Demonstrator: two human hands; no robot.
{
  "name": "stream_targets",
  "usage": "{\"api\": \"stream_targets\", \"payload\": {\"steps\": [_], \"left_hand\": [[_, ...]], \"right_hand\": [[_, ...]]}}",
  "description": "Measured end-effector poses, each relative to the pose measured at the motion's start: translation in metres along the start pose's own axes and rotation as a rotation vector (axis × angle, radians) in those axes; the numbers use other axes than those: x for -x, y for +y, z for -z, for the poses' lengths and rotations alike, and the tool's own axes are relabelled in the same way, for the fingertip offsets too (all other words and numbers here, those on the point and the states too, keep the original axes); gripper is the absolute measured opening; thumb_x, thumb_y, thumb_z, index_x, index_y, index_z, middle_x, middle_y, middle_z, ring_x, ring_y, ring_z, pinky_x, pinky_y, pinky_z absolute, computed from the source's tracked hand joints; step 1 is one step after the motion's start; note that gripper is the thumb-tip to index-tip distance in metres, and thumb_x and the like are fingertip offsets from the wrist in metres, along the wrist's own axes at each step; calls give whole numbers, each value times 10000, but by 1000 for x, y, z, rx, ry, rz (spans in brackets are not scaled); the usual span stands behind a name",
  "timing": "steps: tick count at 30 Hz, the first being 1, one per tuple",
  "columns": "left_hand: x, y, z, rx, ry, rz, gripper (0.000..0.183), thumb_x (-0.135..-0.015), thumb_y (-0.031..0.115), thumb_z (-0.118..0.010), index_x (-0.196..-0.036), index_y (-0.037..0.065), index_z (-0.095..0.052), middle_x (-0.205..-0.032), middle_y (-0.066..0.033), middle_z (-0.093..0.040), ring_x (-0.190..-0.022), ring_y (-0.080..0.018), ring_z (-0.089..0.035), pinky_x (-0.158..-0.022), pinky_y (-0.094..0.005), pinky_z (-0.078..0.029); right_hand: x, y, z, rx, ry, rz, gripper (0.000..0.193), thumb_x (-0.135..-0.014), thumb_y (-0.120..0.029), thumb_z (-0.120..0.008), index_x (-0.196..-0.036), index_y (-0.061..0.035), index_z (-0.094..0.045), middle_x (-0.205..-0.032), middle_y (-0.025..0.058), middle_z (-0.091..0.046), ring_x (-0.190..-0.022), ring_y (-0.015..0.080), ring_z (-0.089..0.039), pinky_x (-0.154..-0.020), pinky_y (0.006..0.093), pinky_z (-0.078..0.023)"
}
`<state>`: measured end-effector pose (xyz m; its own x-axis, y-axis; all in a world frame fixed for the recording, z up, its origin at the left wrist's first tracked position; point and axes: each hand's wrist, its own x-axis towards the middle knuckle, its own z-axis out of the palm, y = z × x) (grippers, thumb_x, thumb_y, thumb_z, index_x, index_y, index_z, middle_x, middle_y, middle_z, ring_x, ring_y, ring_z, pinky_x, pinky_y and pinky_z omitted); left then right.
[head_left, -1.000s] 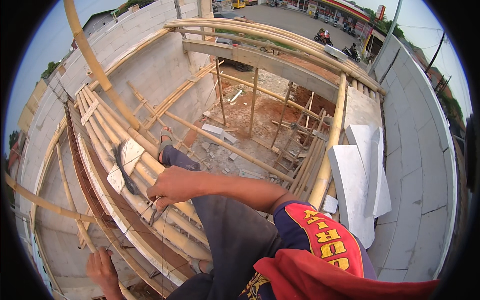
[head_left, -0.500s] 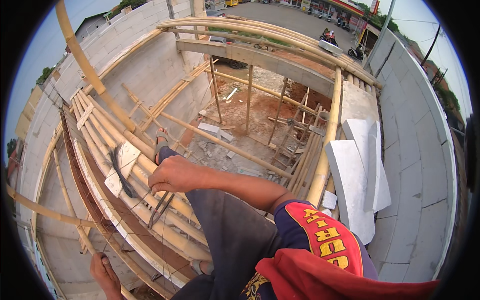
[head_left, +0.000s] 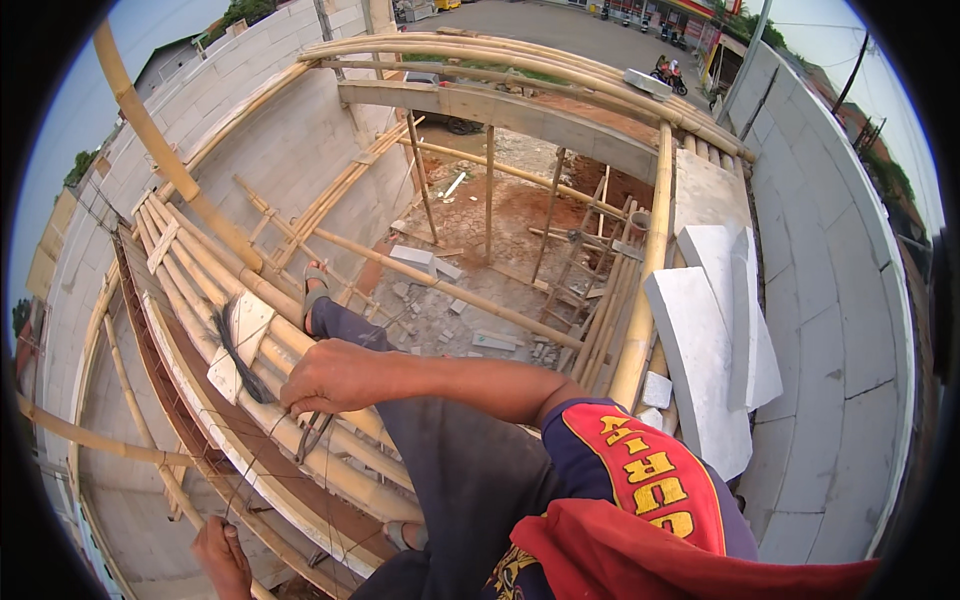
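My right hand (head_left: 328, 378) is closed, thumb and fingers pinched together, just above a row of bamboo poles (head_left: 370, 490). From near its fingertips a thin dark wire (head_left: 240, 482) seems to run down to my left hand (head_left: 222, 558), low at the left, whose fingers are closed on it. A dark metal hand tool with two handles (head_left: 312, 438) lies on the poles under my right hand, which partly covers it. Beyond, a bundle of dark tie wires (head_left: 236, 352) rests across a pale board (head_left: 252, 325). What my right fingertips pinch is mostly hidden.
A long formwork trough with reddish steel bars (head_left: 190, 400) runs beside the poles. My sandalled foot (head_left: 316, 290) stands on the bamboo, above a deep drop to rubble ground (head_left: 450, 300). White lightweight blocks (head_left: 690, 370) lie at the right by a block wall (head_left: 830, 330).
My right hand has shifted left and nearer, down over the tool's handles. My left hand has turned a little, and the wire at its fingers now shows. The whole view has shifted slightly.
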<state>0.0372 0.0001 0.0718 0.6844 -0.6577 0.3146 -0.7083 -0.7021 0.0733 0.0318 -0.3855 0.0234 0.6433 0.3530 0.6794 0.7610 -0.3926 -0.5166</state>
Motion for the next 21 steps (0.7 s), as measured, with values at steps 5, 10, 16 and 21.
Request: {"api": "stream_targets", "payload": {"steps": [5,10,16,21], "left_hand": [[9,-36,-6,-329,75,-73,210,-913,164,-568,-789,26,-470,-714,-166,-494,-649,-394,-524,-573,-494,-395],[21,-52,-15,-418,18,-65,203,-833,129,-641,-779,39,-467,-725,-146,-503,-655,-364,-537,-565,-465,-415],[28,-37,-18,-459,15,-145,209,-798,119,-668,-764,56,-471,-715,-117,-472,-662,-327,-529,-565,-441,-417],[21,-21,-14,-511,88,-240,213,-788,145,-680,-764,75,-480,-739,-96,-463,-712,-295,-529,-600,-421,-418]], "right_hand": [[6,-23,6,442,-246,-204,137,-858,-219,-679,-850,-83,-696,-742,79,-685,-718,299,-676,-602,427,-495],[13,-49,13,172,-506,-127,151,-857,-236,-683,-837,-89,-711,-720,89,-687,-710,307,-681,-601,432,-499],[7,-39,24,13,-145,-86,171,-884,-225,-664,-832,-62,-661,-662,86,-644,-697,297,-676,-581,447,-488],[11,-33,13,527,-313,-418,180,-893,-229,-646,-839,-56,-653,-678,111,-639,-719,295,-678,-570,459,-473]]}}
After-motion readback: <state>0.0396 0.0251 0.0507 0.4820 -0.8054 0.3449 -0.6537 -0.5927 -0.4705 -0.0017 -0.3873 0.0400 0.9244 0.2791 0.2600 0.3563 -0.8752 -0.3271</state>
